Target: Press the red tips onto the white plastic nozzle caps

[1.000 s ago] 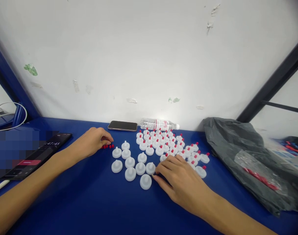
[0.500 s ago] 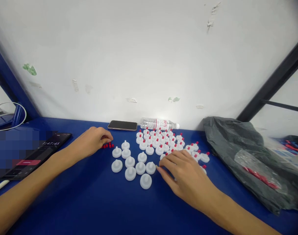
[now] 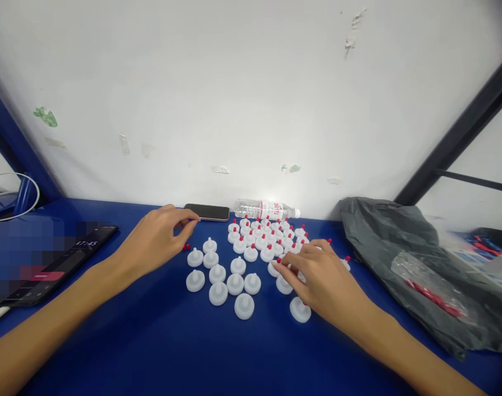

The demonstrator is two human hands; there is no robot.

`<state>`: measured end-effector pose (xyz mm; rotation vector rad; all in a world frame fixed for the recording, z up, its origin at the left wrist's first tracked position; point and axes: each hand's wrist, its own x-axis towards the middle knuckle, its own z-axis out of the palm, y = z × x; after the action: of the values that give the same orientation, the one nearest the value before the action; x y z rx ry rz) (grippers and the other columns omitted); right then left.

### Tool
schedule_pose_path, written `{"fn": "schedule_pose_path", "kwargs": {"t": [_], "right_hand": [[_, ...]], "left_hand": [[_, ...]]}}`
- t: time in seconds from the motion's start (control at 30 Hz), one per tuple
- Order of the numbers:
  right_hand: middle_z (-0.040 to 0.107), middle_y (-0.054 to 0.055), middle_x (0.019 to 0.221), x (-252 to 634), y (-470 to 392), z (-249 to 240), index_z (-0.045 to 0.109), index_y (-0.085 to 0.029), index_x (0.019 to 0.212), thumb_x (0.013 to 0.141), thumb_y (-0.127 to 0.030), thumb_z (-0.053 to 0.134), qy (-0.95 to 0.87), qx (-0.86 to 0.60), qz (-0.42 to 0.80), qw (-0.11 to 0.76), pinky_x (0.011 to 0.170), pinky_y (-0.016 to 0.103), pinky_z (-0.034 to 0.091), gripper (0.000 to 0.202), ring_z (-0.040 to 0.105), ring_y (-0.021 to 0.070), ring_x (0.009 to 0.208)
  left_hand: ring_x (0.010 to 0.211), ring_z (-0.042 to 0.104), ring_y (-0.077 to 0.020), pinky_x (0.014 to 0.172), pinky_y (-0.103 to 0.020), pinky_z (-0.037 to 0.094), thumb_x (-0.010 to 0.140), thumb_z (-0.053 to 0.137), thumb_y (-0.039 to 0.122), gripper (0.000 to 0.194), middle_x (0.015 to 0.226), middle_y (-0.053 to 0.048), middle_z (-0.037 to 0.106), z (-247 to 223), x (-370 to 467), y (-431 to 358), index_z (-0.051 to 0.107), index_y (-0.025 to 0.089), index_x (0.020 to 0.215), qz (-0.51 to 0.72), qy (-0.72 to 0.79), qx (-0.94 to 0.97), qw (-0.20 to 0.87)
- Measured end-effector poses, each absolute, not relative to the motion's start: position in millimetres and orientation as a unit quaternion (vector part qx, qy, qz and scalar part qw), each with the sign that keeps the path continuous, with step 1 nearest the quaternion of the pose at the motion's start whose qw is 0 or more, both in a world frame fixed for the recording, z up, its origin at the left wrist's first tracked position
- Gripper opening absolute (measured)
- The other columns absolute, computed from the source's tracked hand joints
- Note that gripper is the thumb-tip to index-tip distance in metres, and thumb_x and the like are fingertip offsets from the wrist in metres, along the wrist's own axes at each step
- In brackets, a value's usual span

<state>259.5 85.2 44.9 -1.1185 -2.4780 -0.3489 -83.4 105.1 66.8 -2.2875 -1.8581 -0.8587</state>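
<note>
My left hand [image 3: 158,234] is raised over the left of the blue table, thumb and fingertips pinched together. Anything between them is too small to make out. Below it lie a few small red caps [image 3: 186,247], partly covered by the hand. Several white round lids with bare spouts [image 3: 235,284] stand between my hands. My right hand [image 3: 323,280] has its fingers curled down among white lids with red-tipped spouts [image 3: 251,253]. Its fingertips are close to a white lid [image 3: 284,284], and what they grip is hidden. Another white lid [image 3: 300,309] sits under its wrist side.
A clear plastic bottle [image 3: 267,209] lies against the white wall, beside a dark phone [image 3: 207,212]. A larger phone [image 3: 65,264] with a cable rests at left. At right, a dark plastic bag [image 3: 378,247] carries a clear bag of red pieces [image 3: 435,297].
My left hand has lifted away from the red caps, up and to the right, pinched. My right hand has curled its fingers in and shifted slightly right, uncovering white lids beneath.
</note>
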Motion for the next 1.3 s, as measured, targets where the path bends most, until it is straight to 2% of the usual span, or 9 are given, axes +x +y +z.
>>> {"fn": "schedule_pose_path", "kwargs": {"t": [0.2, 0.37, 0.5, 0.6, 0.73, 0.83, 1.0, 1.17, 1.3], "right_hand": [[0.078, -0.001, 0.078, 256, 80, 43, 0.079, -0.023, 0.091, 0.096, -0.022, 0.082, -0.905, -0.373, 0.008, 0.207, 0.089, 0.041, 0.048, 0.005, 0.071, 0.0211, 0.077], [0.080, -0.004, 0.087, 253, 78, 44, 0.078, -0.027, 0.095, 0.092, -0.015, 0.084, -0.903, -0.369, 0.073, 0.209, 0.089, 0.037, 0.051, 0.014, 0.074, 0.0199, 0.085], [0.077, 0.000, 0.092, 252, 74, 47, 0.069, -0.023, 0.096, 0.101, -0.014, 0.071, -0.906, -0.352, 0.049, 0.231, 0.082, 0.036, 0.055, 0.010, 0.074, 0.0207, 0.087], [0.077, 0.008, 0.109, 250, 69, 46, 0.059, -0.022, 0.105, 0.110, -0.022, 0.055, -0.890, -0.362, 0.036, 0.273, 0.076, 0.034, 0.061, 0.006, 0.077, 0.0237, 0.097], [0.078, 0.010, 0.120, 246, 62, 43, 0.053, -0.025, 0.112, 0.113, -0.024, 0.046, -0.886, -0.342, 0.066, 0.306, 0.082, 0.034, 0.066, 0.006, 0.078, 0.0251, 0.116], [0.077, 0.009, 0.119, 243, 59, 43, 0.054, -0.025, 0.118, 0.112, -0.023, 0.050, -0.892, -0.312, 0.057, 0.322, 0.088, 0.035, 0.065, 0.007, 0.078, 0.0222, 0.108], [0.076, 0.004, 0.103, 239, 55, 44, 0.057, -0.023, 0.121, 0.113, -0.036, 0.054, -0.905, -0.260, 0.009, 0.336, 0.080, 0.032, 0.062, 0.016, 0.076, 0.0198, 0.093], [0.078, 0.004, 0.097, 236, 50, 43, 0.062, -0.020, 0.117, 0.108, -0.053, 0.059, -0.911, -0.221, -0.037, 0.346, 0.074, 0.035, 0.059, 0.035, 0.073, 0.0203, 0.081], [0.079, 0.006, 0.098, 235, 49, 42, 0.068, -0.018, 0.112, 0.110, -0.053, 0.055, -0.910, -0.216, -0.038, 0.353, 0.077, 0.033, 0.059, 0.038, 0.074, 0.0196, 0.082]], "left_hand": [[0.076, 0.069, -0.0222, 0.072, -0.036, 0.052, 0.101, 0.050, 0.042, 0.036, 0.091, -0.006, 0.077, 61, -72, 97, 0.081, 0.024, 0.110, -0.305, -0.562, -0.767, 0.058], [0.082, 0.068, -0.0205, 0.075, -0.034, 0.053, 0.104, 0.051, 0.035, 0.031, 0.091, -0.005, 0.077, 60, -60, 87, 0.079, 0.022, 0.108, -0.329, -0.487, -0.804, 0.089], [0.081, 0.064, -0.0193, 0.077, -0.034, 0.051, 0.105, 0.051, 0.027, 0.024, 0.087, -0.003, 0.076, 62, -49, 75, 0.074, 0.021, 0.106, -0.342, -0.418, -0.834, 0.111], [0.073, 0.058, -0.0188, 0.072, -0.036, 0.047, 0.104, 0.052, 0.022, 0.019, 0.079, -0.002, 0.072, 61, -39, 67, 0.071, 0.022, 0.103, -0.346, -0.376, -0.851, 0.122], [0.072, 0.054, -0.0182, 0.068, -0.037, 0.044, 0.103, 0.051, 0.017, 0.017, 0.079, -0.002, 0.071, 55, -25, 57, 0.067, 0.022, 0.102, -0.341, -0.326, -0.873, 0.122], [0.075, 0.055, -0.0189, 0.073, -0.038, 0.045, 0.104, 0.052, 0.016, 0.014, 0.079, -0.001, 0.069, 50, -15, 48, 0.064, 0.022, 0.107, -0.332, -0.303, -0.887, 0.108], [0.075, 0.058, -0.0204, 0.073, -0.039, 0.047, 0.105, 0.058, 0.031, 0.010, 0.078, 0.000, 0.066, 48, -1, 36, 0.062, 0.022, 0.105, -0.320, -0.303, -0.893, 0.093], [0.067, 0.054, -0.0192, 0.069, -0.040, 0.044, 0.105, 0.045, 0.017, 0.021, 0.072, 0.000, 0.062, 49, 5, 32, 0.055, 0.023, 0.087, -0.279, -0.297, -0.909, 0.092], [0.066, 0.052, -0.0187, 0.068, -0.040, 0.041, 0.106, 0.043, 0.015, 0.025, 0.073, 0.000, 0.063, 47, 5, 33, 0.053, 0.023, 0.085, -0.277, -0.290, -0.911, 0.095]]}}
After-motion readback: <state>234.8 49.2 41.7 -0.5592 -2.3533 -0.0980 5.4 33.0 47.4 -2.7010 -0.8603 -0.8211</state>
